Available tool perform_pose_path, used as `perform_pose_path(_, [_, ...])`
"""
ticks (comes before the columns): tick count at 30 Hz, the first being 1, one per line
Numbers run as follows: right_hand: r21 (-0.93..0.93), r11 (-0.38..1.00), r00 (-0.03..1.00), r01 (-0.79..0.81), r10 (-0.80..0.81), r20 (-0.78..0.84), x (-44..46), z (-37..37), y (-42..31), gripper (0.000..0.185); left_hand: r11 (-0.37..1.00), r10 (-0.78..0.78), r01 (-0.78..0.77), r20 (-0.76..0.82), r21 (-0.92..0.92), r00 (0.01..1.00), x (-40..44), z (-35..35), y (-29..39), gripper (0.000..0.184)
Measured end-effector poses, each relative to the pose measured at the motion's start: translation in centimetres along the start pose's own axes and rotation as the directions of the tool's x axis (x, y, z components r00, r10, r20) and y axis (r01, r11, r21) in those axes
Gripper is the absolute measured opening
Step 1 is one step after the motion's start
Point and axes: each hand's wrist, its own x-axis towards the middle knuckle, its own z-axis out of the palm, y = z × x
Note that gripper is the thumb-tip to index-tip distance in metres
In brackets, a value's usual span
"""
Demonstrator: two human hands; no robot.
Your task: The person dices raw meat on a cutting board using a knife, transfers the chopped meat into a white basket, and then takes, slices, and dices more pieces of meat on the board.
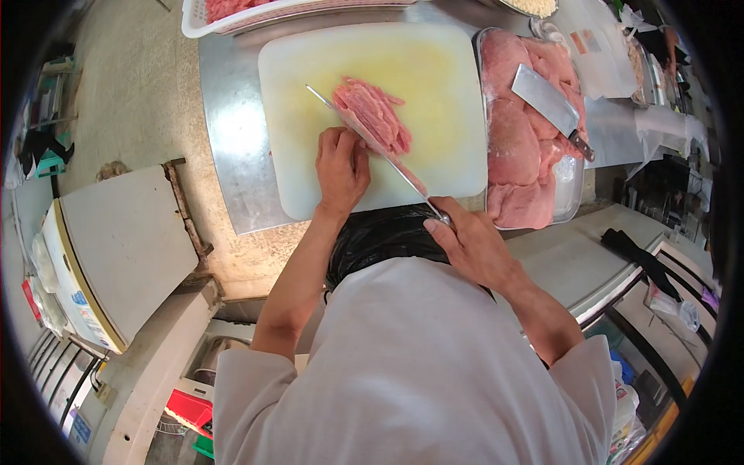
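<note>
A pile of sliced raw meat (pixel 376 115) lies on the white cutting board (pixel 442 93). Along the near side of the pile a long, thin knife (pixel 409 177) runs diagonally, its tip toward the far left. My right hand (pixel 469 236) is wrapped round the knife's handle at the board's near edge. My left hand (pixel 341 172) is on the board with curled fingers, gripping at the near left edge of the meat beside the blade. Its fingertips are partly hidden. A strip of meat shows along the blade close to my right hand.
Right of the board, a tray (pixel 573 194) holds large raw meat pieces (pixel 511 139), with a cleaver (pixel 546 99) lying on top. A white basket (pixel 302 9) of cut meat stands at the far edge. A metal tabletop (pixel 236 147) shows left of the board.
</note>
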Motion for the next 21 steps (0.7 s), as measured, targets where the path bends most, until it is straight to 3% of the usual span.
perform_pose_path(7, [-0.090, 0.994, 0.998, 0.058, -0.059, -0.005, 1.5, 0.5, -0.3, 0.036, 0.999, 0.034, -0.034, 0.018, 0.003, 0.999, 0.2, 0.1, -0.3, 0.023])
perform_pose_path(13, [0.011, 0.997, 0.995, 0.072, -0.073, 0.063, 4.3, 0.2, -0.2, 0.036, 0.999, 0.034, -0.034, 0.030, -0.021, 0.999, 0.6, 0.0, -0.2, 0.021])
perform_pose_path(21, [0.081, 0.989, 0.992, 0.120, -0.122, 0.022, 10.2, 2.8, 0.5, 0.041, 0.998, 0.022, -0.019, 0.035, -0.067, 0.999, 0.7, 0.0, -0.6, 0.018])
